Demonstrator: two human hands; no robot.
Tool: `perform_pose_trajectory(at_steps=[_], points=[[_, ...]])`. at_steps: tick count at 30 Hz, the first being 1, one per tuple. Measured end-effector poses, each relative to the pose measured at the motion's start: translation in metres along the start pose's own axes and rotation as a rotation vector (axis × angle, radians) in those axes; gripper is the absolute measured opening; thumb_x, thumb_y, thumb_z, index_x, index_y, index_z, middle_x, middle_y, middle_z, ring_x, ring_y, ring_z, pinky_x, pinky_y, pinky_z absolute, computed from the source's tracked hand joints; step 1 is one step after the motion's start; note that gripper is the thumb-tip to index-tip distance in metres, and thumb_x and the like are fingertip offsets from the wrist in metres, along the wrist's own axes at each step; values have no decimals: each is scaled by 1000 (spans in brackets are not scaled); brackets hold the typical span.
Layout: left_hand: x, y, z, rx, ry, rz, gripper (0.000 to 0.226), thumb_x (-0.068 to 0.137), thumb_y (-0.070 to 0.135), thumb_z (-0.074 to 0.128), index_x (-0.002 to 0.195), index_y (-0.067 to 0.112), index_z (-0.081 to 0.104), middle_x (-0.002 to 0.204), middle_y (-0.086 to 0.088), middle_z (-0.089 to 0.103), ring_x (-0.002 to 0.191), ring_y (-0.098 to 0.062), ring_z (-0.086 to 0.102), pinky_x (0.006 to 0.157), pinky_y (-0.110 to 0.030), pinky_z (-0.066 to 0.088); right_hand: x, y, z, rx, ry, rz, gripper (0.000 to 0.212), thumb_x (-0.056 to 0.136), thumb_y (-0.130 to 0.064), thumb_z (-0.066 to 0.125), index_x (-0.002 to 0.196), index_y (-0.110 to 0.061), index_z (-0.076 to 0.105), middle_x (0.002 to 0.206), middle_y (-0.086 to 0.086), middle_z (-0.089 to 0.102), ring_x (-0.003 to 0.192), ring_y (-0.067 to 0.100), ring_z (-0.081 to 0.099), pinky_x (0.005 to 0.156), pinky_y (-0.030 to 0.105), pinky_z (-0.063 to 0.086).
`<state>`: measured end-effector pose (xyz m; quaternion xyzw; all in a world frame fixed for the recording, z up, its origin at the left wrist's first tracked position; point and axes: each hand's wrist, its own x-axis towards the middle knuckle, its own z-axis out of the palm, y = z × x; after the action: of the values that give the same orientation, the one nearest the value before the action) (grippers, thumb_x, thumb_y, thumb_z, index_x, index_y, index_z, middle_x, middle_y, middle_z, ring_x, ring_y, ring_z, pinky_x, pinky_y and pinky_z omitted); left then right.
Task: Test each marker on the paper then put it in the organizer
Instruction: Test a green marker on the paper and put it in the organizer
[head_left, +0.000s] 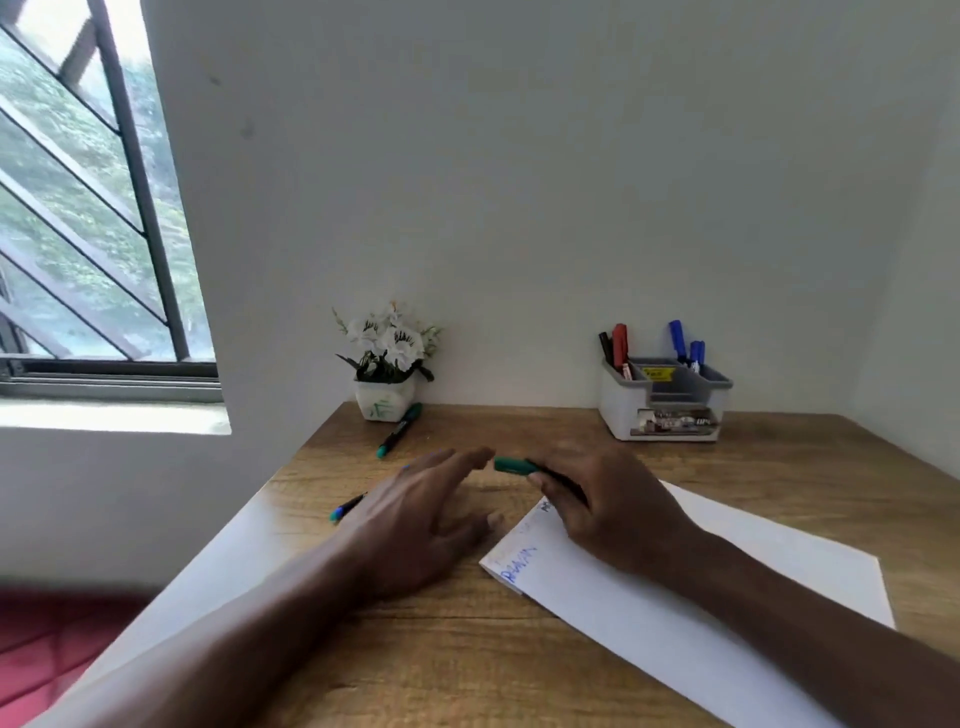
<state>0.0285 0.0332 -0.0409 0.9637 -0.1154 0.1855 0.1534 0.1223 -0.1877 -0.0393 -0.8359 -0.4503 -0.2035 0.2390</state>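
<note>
My right grip (608, 499) holding green marker (514, 465), long axis pointing left at my left grip (415, 519), hanging loose, empty, just beside marker's free end.

The wooden surface (467, 649) carries a white sheet of paper (649, 597) at the right, a small flower pot (384, 400) and a grey-white organizer (618, 410) against the wall, a green marker (399, 430) beside the pot, and what seems another marker (347, 508) near the left edge.

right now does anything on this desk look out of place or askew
Nothing spilled or damaged. Loose outside the organizer: a green marker by the flower pot, a blue-tipped marker at the table's left edge. The paper lies askew.
</note>
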Motion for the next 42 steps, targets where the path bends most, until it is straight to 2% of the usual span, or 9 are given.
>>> perform_pose_trajectory(at_steps=[8,20,24,27,29,31,35,39,42], points=[[0,10,0,-45,235,146,21,97,27,67,116,28,73,103,17,70,89,-1,65,74,-25,53,-6,-4,8,-31,-44,-100,38,97,-39,46,130,-33,65,108,-3,76,93,20,68,74,43,56],[-1,11,-1,-69,257,16,15,89,29,76,104,31,74,92,20,71,81,-3,67,68,-16,52,-6,-3,3,-54,-22,-39,38,99,-46,42,123,-34,69,102,-12,74,79,7,56,62,25,33],[-1,3,-2,-77,229,-125,11,85,38,78,96,36,75,85,25,70,83,1,65,65,-13,45,-4,8,-7,87,86,14,43,103,-30,43,144,-31,54,119,1,74,95,13,66,78,28,52],[0,-1,-1,-46,173,-156,12,83,46,76,93,38,76,82,22,69,79,-2,65,67,-27,53,-1,9,-20,185,242,6,45,104,-19,47,147,-33,50,109,0,74,90,10,70,78,24,57],[1,-1,-1,-17,141,-175,16,84,49,75,93,37,76,83,20,68,77,-1,63,69,-33,55,-2,5,-24,324,280,72,41,105,-16,50,141,-35,56,92,-6,72,68,7,69,65,18,55],[1,-1,-2,6,121,-184,19,85,52,73,96,36,77,84,19,67,77,0,62,70,-35,56,-4,-3,-26,605,268,208,35,105,-14,50,132,-33,61,86,4,71,57,18,70,54,27,57],[-2,0,-3,31,95,-188,36,86,63,65,108,36,72,95,20,64,86,2,62,77,-30,55,-6,-18,-30,1082,181,462,24,105,-8,49,112,-15,71,90,19,73,63,29,71,56,33,59],[-11,1,-2,79,-29,-254,70,80,84,48,130,36,61,128,16,56,118,-5,55,101,-35,47,-7,-19,-30,1463,22,612,35,105,-7,35,113,-3,70,91,19,74,80,30,74,64,29,62],[-15,7,-4,98,-130,-300,90,77,90,42,145,32,48,152,10,44,138,-11,43,114,-38,37,-10,-18,-30,1460,-82,607,31,95,-2,46,116,-6,68,99,15,77,92,30,75,66,28,59]])
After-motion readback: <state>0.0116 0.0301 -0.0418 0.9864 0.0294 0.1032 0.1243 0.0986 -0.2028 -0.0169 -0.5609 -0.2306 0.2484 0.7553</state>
